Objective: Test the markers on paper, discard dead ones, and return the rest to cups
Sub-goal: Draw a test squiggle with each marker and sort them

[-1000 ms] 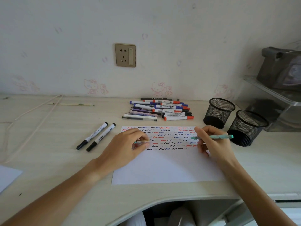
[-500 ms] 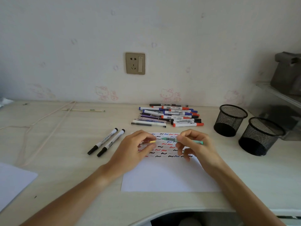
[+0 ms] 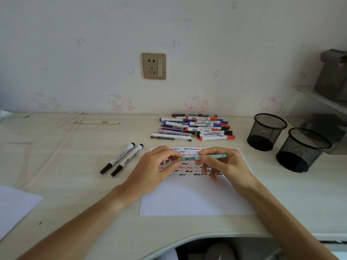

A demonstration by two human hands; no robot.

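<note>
Over the white test paper (image 3: 195,199), which carries rows of red, blue and black squiggles, both my hands meet on a teal pen (image 3: 212,157). My right hand (image 3: 225,166) pinches the pen's barrel. My left hand (image 3: 159,166) pinches the pen's cap (image 3: 173,162), pressed against the pen's left end. A pile of several markers and pens (image 3: 193,128) lies behind the paper. Two black mesh cups (image 3: 266,131) (image 3: 300,149) stand at the right. Two black-capped white markers (image 3: 122,159) lie left of the paper.
A second white sheet (image 3: 15,207) lies at the left edge. A thin cord (image 3: 47,136) and a chopstick wrapper (image 3: 93,122) lie at the back left. A clear shelf with a grey box (image 3: 332,76) stands at the far right. The desk's front edge curves inward.
My right hand brought the teal pen left from near the cups to meet my left hand. The cap and the pen's end have come together over the paper.
</note>
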